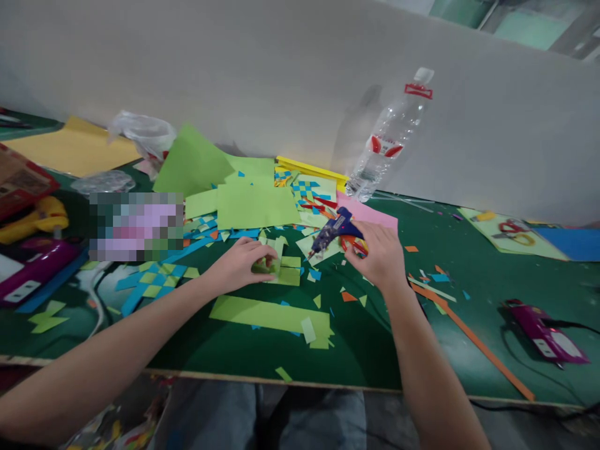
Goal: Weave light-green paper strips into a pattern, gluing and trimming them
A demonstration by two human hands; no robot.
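Note:
My left hand (246,259) has its fingers curled round a small folded piece of light green paper (290,272) with cut flaps. My right hand (377,253) is closed on the handle of a dark blue hot glue gun (332,231), whose nozzle points down and left toward the folded paper. Red-handled scissors (355,245) lie just below the glue gun, partly hidden by my fingers. A long light green paper strip (267,312) lies on the table in front of my left hand.
Green sheets (257,206) and woven blue-green paper (157,281) lie among scattered scraps on the green table (356,356). A plastic bottle (389,134) leans against the wall. Purple power blocks (546,331) with cords are at both sides. An orange strip (482,347) lies at right.

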